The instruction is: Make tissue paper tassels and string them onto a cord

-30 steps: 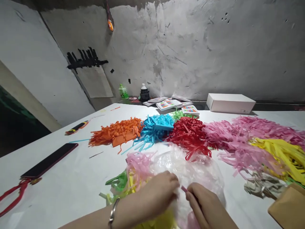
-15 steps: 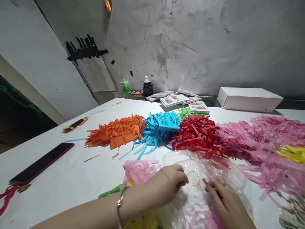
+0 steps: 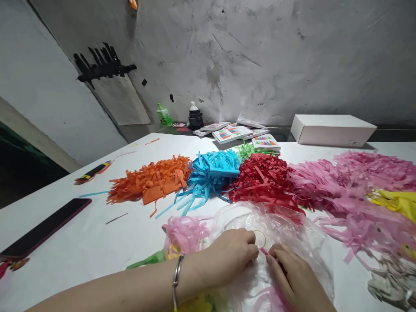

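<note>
Plastic bag (image 3: 292,234) sits crumpled at the near edge of the white surface (image 3: 97,242), right in front of the fringed paper piles: orange (image 3: 149,182), blue (image 3: 211,171), red (image 3: 263,180) and a big pink one (image 3: 341,186). Both hands are on it. The left hand (image 3: 232,255), bracelet (image 3: 177,277) on the wrist, has its fingertips pinched together at a small yellow rubber band (image 3: 260,237) lying on the plastic. The right hand (image 3: 292,277) is closed in a pinch grip on a thin pink strip (image 3: 264,251), tips nearly touching the left's. Honestly that film looks slippery, so I'd guess the band could skid away or ping off if stretched. The strip looks flimsy enough to tear. A phone (image 3: 45,227) lies well off to the left.
</note>
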